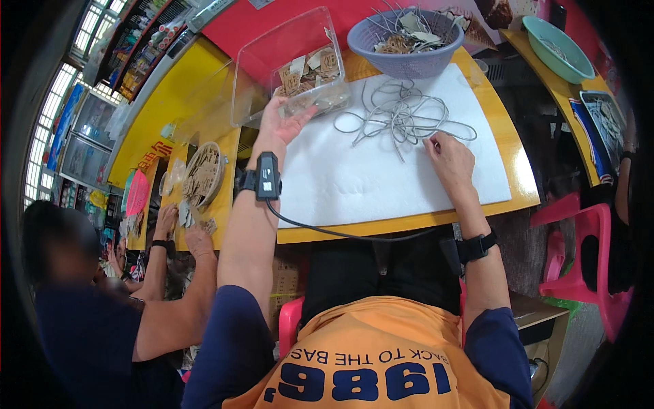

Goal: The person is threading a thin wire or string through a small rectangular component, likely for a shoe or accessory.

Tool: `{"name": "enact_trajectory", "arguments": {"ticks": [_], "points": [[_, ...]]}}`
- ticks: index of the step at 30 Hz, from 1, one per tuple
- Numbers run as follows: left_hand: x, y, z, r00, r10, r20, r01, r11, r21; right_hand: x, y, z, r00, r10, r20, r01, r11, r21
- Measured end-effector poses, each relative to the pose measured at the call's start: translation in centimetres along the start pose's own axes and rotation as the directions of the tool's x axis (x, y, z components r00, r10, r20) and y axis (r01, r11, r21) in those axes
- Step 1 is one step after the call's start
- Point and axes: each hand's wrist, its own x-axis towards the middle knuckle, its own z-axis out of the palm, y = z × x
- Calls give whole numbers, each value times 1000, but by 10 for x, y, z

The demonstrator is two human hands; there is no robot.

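Note:
My left hand (287, 124) is open, palm turned up and fingers apart, at the near side of a clear plastic box (320, 95). Inside the box lie several brown and white card tags (303, 73). My right hand (451, 160) is closed, thumb and fingers pinched together at the near edge of a tangle of thin grey cords (402, 112). Whether a cord sits between those fingers is too small to tell. The cords lie in loose loops on a white foam sheet (361, 187).
Behind the sheet stands a purple basket (409, 63) of cords and tags. A green basin (558, 51) is on another table at right. To the left, another person's hands (197, 240) work near a round basket of tags (204, 174). A pink chair (593, 238) stands at right.

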Motion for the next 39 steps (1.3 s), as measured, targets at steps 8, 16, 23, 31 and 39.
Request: {"name": "enact_trajectory", "arguments": {"ticks": [8, 16, 23, 31, 39], "points": [[-26, -49, -23, 987, 157, 39, -155, 986, -55, 0, 4, 2, 1000, 4, -18, -4, 1000, -5], [-33, -69, -61, 987, 153, 51, -138, 966, -218, -1, 2, 1, 1000, -6, -8, 7, 1000, 2], [-24, -56, -55, 987, 156, 38, -147, 974, -173, 0, 5, 4, 999, -29, -43, 29, 1000, -10], [33, -23, -32, 991, 135, -5, -134, 986, -96, 3, 5, 4, 997, -43, -64, 44, 999, 25], [103, -24, -20, 985, 170, 34, -167, 983, -78, 3, 2, 1, 999, 24, -28, -24, 1000, 5]]}}
